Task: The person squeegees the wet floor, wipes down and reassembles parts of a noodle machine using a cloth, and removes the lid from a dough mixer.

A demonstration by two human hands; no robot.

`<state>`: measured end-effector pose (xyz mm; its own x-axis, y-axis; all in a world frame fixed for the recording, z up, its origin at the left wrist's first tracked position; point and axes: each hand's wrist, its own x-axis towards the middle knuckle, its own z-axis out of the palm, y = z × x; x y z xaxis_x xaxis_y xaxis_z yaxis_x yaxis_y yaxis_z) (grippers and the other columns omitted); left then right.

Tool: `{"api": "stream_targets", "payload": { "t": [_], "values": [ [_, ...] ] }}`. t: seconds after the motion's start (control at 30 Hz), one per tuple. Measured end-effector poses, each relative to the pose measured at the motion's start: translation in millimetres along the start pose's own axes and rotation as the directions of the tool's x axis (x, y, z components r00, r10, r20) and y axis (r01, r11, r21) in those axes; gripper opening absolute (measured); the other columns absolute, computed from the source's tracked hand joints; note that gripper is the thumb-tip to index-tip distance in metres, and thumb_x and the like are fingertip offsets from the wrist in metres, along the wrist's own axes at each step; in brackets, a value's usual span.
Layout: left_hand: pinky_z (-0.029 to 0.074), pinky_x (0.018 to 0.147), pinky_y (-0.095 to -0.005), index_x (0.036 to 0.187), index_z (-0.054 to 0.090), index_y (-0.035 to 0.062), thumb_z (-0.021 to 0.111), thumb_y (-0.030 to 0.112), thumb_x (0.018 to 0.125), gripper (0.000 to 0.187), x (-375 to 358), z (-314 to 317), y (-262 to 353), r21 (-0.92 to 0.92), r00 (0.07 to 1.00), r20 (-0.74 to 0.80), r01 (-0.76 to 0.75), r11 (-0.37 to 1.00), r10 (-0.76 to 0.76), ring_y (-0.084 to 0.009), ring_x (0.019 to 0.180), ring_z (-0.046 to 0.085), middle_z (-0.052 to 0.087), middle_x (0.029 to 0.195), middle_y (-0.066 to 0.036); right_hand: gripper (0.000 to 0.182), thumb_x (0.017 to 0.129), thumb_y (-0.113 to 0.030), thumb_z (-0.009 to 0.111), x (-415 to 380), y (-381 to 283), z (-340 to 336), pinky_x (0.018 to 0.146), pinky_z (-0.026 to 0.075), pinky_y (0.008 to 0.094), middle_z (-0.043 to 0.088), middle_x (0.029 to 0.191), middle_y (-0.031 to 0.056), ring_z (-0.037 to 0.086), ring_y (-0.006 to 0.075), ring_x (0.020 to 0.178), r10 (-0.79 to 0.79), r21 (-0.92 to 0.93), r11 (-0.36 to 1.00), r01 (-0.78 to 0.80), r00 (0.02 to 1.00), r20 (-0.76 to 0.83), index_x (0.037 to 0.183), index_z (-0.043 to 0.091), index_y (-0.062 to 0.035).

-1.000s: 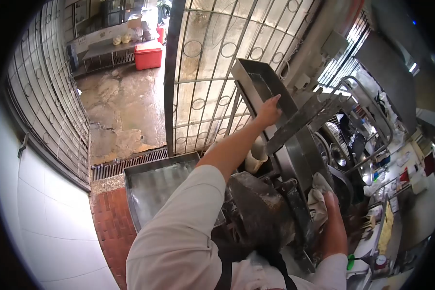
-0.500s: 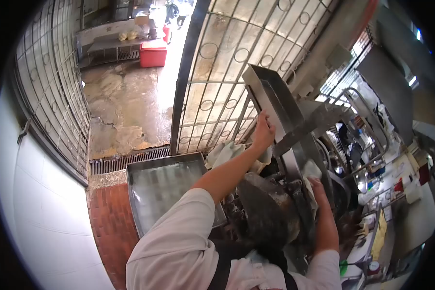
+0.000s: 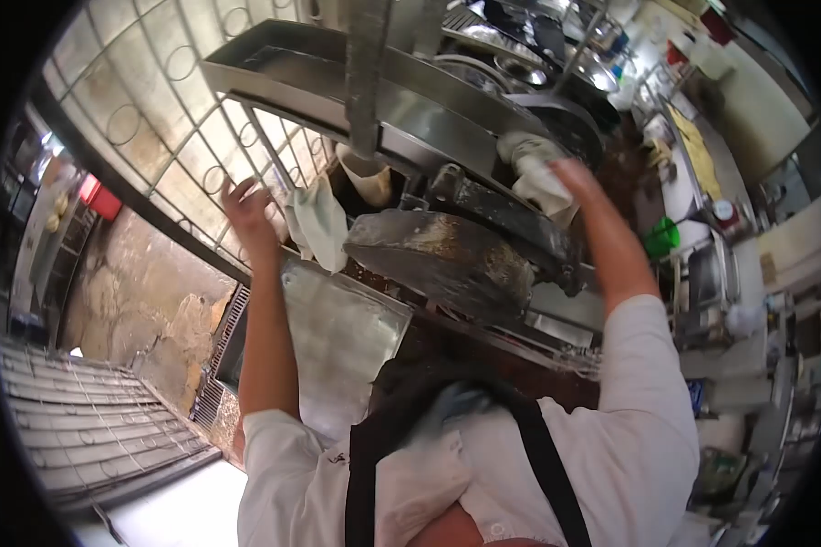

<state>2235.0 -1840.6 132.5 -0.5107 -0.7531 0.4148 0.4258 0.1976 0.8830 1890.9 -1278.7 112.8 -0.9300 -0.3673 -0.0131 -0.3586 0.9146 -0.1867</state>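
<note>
My left hand [image 3: 251, 211] is raised in the air at the left, fingers apart and holding nothing. Just right of it hangs a pale cloth [image 3: 317, 223]. My right hand [image 3: 575, 180] is closed on a bunched, whitish cloth [image 3: 536, 169], pressed against the near right end of a long metal trough [image 3: 429, 123]. Below the trough sits a dark, stained machine part with a rounded housing [image 3: 438, 255]. An upright metal bar [image 3: 365, 82] crosses in front of the trough.
A flat metal tray [image 3: 337, 337] lies low in front of me. Barred gate panels [image 3: 169, 109] stand behind the trough at left. Metal bowls [image 3: 520, 68] are beyond it, and a cluttered counter [image 3: 684, 182] runs along the right. A red box [image 3: 100, 196] is outside.
My view has swung right and down. My left hand has come off the trough's side and now hangs free to its left. My right hand stays on the cloth at the trough.
</note>
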Motion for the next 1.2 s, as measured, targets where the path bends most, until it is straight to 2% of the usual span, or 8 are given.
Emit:
{"api": "stream_targets", "payload": {
  "t": [0.1, 0.27, 0.33, 0.6, 0.87, 0.93, 1.17, 1.2],
  "values": [
    [0.055, 0.086, -0.0327, 0.146, 0.032, -0.0038, 0.059, 0.003, 0.091, 0.061, -20, -8, 1, 0.001, 0.988, -0.123, 0.090, 0.996, -0.089, -0.0230, 0.097, 0.065, 0.057, 0.122, -0.016, 0.037, 0.090, -0.033, 0.061, -13, 6, -84, 0.089, 0.052, 0.0496, 0.070, 0.108, 0.0241, 0.067, 0.0418, 0.101, -0.006, -0.328, 0.944, -0.024, 0.996, -0.089, 0.109, 0.073, -0.0046],
    [0.053, 0.088, -0.0331, 0.145, 0.034, -0.0037, 0.056, 0.003, 0.094, 0.056, -63, 97, 39, -0.053, 0.992, 0.126, 0.023, 0.998, -0.016, -0.0220, 0.096, 0.064, 0.057, 0.120, -0.016, 0.039, 0.097, -0.035, 0.064, -54, -198, -82, 0.097, 0.050, 0.0410, 0.066, 0.120, 0.0190, 0.061, 0.0339, 0.118, -0.315, 0.273, 0.923, 0.271, 0.940, 0.130, 0.124, 0.067, -0.0081],
    [0.053, 0.088, -0.0330, 0.145, 0.035, -0.0037, 0.056, 0.004, 0.095, 0.055, -72, 120, 41, -0.155, 0.981, 0.196, 0.014, 0.988, 0.017, -0.0211, 0.096, 0.064, 0.057, 0.119, -0.016, 0.041, 0.096, -0.031, 0.063, -90, -230, -17, 0.098, 0.050, 0.0432, 0.066, 0.121, 0.0191, 0.060, 0.0377, 0.117, -0.474, 0.095, 0.845, 0.526, 0.820, -0.322, 0.131, 0.063, -0.0101],
    [0.055, 0.084, -0.0329, 0.141, 0.042, -0.0029, 0.055, 0.008, 0.098, 0.045, -121, 118, 83, -0.016, 0.999, -0.014, -0.046, 0.999, 0.046, -0.0184, 0.091, 0.063, 0.058, 0.116, -0.013, 0.039, 0.087, -0.018, 0.063, -112, -65, -54, 0.085, 0.055, 0.0428, 0.069, 0.097, 0.0111, 0.067, 0.0315, 0.093, -0.340, -0.099, 0.939, 0.329, 0.849, -0.403, 0.126, 0.067, -0.0125],
    [0.048, 0.097, -0.0348, 0.141, 0.044, -0.0013, 0.052, 0.025, 0.105, 0.046, -213, 260, 134, 0.007, 0.995, 0.102, -0.006, 1.000, 0.005, -0.0201, 0.113, 0.057, 0.056, 0.127, -0.012, 0.031, 0.085, -0.010, 0.060, -99, -83, -11, 0.087, 0.055, 0.0413, 0.066, 0.108, 0.0135, 0.066, 0.0301, 0.099, -0.696, 0.027, 0.560, 0.828, 0.488, -0.527, 0.113, 0.074, -0.0132],
    [0.047, 0.098, -0.0354, 0.142, 0.045, -0.0006, 0.050, 0.033, 0.106, 0.049, -231, 255, 140, 0.008, 0.996, 0.065, 0.058, 0.998, -0.058, -0.0201, 0.114, 0.056, 0.055, 0.128, -0.012, 0.031, 0.089, -0.011, 0.058, -94, -29, -53, 0.090, 0.054, 0.0427, 0.068, 0.109, 0.0133, 0.068, 0.0299, 0.103, -0.416, 0.235, 0.878, 0.416, 0.908, -0.051, 0.116, 0.073, -0.0136],
    [0.047, 0.101, -0.0396, 0.140, 0.048, 0.0017, 0.050, 0.054, 0.101, 0.065, -236, 339, 103, -0.140, 0.886, 0.122, 0.461, 0.876, -0.447, -0.0247, 0.119, 0.057, 0.056, 0.137, -0.014, 0.048, 0.094, -0.025, 0.067, -184, -34, -124, 0.106, 0.043, 0.0442, 0.057, 0.135, 0.0229, 0.056, 0.0395, 0.125, -0.418, 0.590, 0.422, 0.689, 0.725, -0.548, 0.139, 0.058, -0.0103],
    [0.044, 0.107, -0.0392, 0.143, 0.047, 0.0022, 0.049, 0.041, 0.103, 0.056, -251, 347, 97, -0.336, 0.920, 0.337, 0.318, 0.887, -0.202, -0.0261, 0.125, 0.054, 0.053, 0.142, -0.014, 0.052, 0.095, -0.027, 0.067, -199, -50, -110, 0.110, 0.039, 0.0440, 0.052, 0.141, 0.0241, 0.051, 0.0399, 0.130, -0.440, 0.522, 0.417, 0.744, 0.668, -0.601, 0.142, 0.055, -0.0097]
  ]
}}
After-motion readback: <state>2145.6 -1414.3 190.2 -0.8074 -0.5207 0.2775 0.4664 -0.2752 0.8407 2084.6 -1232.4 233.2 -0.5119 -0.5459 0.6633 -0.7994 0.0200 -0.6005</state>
